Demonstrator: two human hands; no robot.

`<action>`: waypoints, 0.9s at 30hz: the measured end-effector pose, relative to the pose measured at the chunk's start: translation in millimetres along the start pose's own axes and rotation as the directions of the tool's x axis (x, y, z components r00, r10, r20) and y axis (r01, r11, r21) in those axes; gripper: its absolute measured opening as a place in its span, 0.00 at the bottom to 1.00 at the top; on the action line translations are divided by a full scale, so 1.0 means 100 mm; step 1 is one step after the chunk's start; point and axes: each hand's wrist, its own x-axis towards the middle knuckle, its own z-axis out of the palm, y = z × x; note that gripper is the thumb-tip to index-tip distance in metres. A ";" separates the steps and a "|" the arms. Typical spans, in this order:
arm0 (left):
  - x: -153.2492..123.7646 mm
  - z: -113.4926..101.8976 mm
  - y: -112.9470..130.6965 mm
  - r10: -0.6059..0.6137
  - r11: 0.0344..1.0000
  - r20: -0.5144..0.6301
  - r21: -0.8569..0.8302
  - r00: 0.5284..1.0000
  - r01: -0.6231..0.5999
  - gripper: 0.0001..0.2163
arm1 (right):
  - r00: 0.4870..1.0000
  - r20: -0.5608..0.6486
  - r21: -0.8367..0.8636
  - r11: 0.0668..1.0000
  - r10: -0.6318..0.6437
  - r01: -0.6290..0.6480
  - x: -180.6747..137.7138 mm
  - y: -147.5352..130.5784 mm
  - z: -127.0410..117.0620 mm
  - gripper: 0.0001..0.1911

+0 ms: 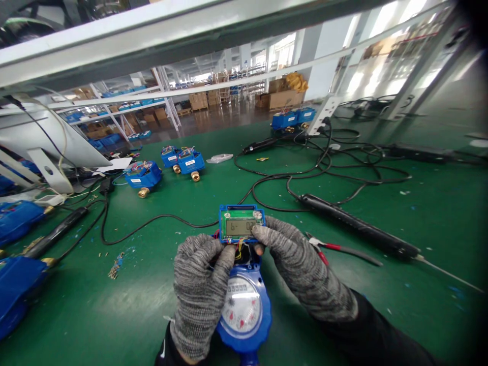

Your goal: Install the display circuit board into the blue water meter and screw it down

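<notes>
Your grey-gloved left hand (200, 290) and right hand (299, 256), fingers nearly closed, pinch 2 sides of the blue-framed rectangular display module (239, 226), just beyond the round blue meter (244, 307). You seem to be positioning the module; the next move likely calls for keeping the thin yellow wires (240, 246) unpinched.

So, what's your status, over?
Left hand at lower edge of display module. Right hand gripping it, thumb partly over screen. Blue meter below, dial showing.

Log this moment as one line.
left hand: at lower edge of display module | right hand: gripping its right side | below: blue dial meter
</notes>
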 end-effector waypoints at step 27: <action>-0.09 -0.11 0.24 0.319 0.912 -0.107 0.305 0.942 -0.274 0.02 | 0.993 -0.122 -0.096 0.995 0.003 -0.015 -0.09 -0.20 0.19 0.14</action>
